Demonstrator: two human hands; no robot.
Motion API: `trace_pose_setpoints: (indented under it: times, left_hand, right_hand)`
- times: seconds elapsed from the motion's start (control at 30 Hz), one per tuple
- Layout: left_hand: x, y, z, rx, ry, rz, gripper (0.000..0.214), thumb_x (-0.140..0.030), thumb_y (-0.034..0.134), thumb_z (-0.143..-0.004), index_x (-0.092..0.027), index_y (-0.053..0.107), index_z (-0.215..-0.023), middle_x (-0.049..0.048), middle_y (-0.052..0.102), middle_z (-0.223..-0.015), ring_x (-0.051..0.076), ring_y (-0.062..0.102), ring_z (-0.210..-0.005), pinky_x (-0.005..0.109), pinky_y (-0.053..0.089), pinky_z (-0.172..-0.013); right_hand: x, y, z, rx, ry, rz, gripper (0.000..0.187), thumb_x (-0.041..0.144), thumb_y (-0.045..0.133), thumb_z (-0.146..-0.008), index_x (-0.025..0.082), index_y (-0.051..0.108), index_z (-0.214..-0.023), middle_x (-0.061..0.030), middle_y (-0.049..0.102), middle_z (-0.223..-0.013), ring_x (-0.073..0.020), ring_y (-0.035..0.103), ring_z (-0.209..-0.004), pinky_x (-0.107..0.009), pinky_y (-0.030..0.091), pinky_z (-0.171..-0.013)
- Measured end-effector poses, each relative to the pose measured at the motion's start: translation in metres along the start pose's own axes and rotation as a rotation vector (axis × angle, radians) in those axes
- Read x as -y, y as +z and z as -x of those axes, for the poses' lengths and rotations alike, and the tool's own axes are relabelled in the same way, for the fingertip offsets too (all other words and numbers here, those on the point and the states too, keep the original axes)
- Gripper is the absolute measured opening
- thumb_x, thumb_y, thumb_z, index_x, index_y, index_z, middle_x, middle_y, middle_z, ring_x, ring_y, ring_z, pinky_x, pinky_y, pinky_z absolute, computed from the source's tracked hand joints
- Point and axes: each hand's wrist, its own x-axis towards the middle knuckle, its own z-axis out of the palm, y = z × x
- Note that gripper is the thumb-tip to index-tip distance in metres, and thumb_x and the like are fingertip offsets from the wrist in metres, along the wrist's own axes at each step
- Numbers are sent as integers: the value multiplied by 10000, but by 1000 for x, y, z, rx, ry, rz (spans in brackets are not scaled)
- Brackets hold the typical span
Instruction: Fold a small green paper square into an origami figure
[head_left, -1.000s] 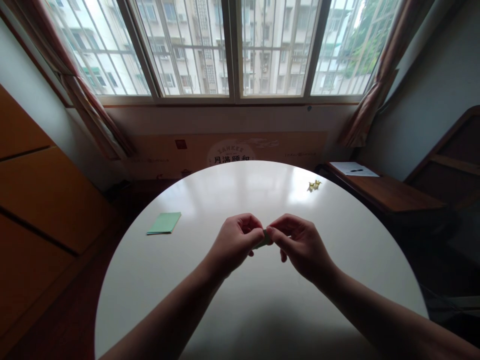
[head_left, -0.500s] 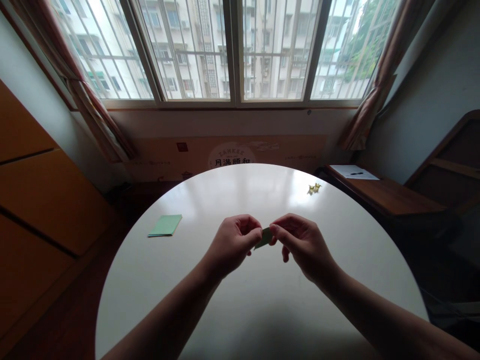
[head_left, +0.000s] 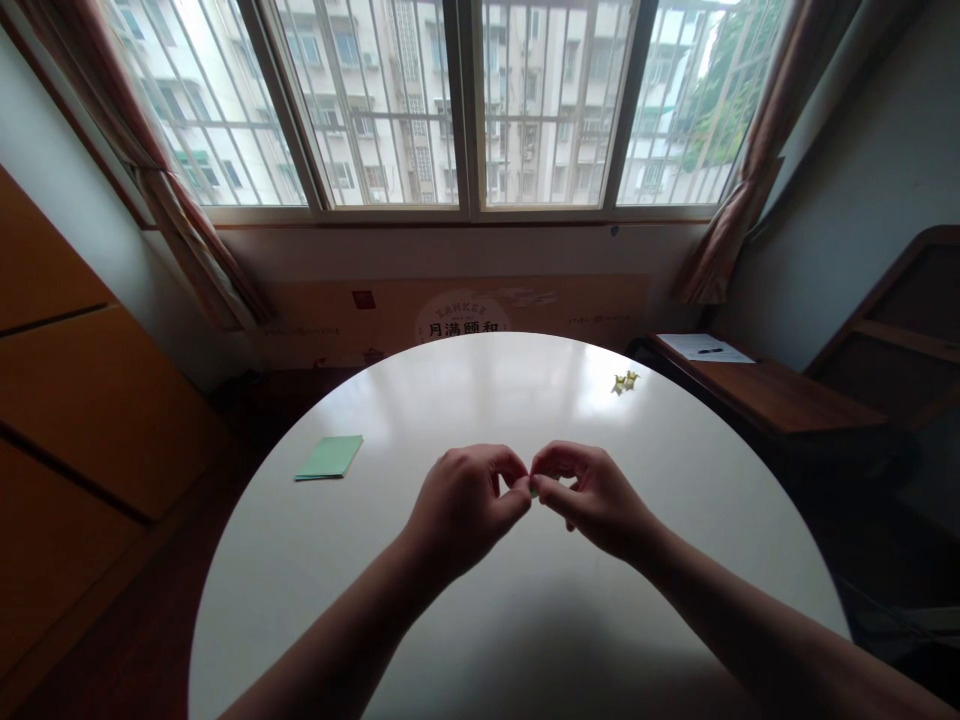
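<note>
Above the middle of a round white table (head_left: 360, 560), my left hand (head_left: 465, 505) and my right hand (head_left: 592, 498) meet fingertip to fingertip. Both pinch a small green paper piece (head_left: 533, 489), of which only a sliver shows between the thumbs and forefingers. The other fingers of both hands are curled in. The paper is held a little above the tabletop.
A green paper stack (head_left: 330, 457) lies on the table's left side. Small yellow folded paper stars (head_left: 624, 381) sit near the far right rim. A wooden side desk (head_left: 780, 395) with a white sheet and pen (head_left: 705, 348) stands to the right. A wooden cabinet (head_left: 82, 400) fills the left.
The hands have closed together, so the green strip that showed between them half a second ago is now almost hidden. The view has tilted slightly.
</note>
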Motion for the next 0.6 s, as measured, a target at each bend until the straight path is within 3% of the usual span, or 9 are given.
trace_pose_setpoints:
  times: [0.1, 0.3, 0.5, 0.6]
  left_hand:
    - [0, 1, 0, 40, -2, -27, 111, -215, 634, -775, -190, 713, -702, 24, 698, -678, 175, 602, -631, 254, 415, -589]
    - [1, -1, -1, 56, -21, -27, 113, -222, 625, -774, -190, 706, -703, 25, 699, -676, 174, 602, -622, 258, 416, -594]
    - [2, -3, -3, 53, -51, 20, 142, -256, 623, -782, -183, 708, -695, 16, 683, -646, 154, 581, -586, 257, 408, -579]
    - [6, -4, -5, 11, -89, 85, 139, -248, 625, -777, -172, 703, -690, 13, 669, -632, 148, 573, -583, 255, 414, -570]
  right_hand:
    - [0, -1, 0, -9, -69, 163, 82, 127, 615, -755, 182, 633, -696, 1, 628, -672, -152, 578, -658, -242, 438, -557]
    - [-2, -7, -3, 15, -76, 295, 76, 140, 603, -749, 189, 622, -695, -2, 632, -661, -157, 556, -627, -256, 411, -546]
    - [-3, -12, -5, 4, -89, 278, 78, 136, 615, -759, 187, 624, -701, -8, 648, -677, -160, 579, -637, -262, 435, -562]
    - [-4, -14, -7, -7, -48, 123, 50, 202, 616, -820, 180, 653, -795, -25, 661, -717, -174, 623, -663, -239, 452, -499]
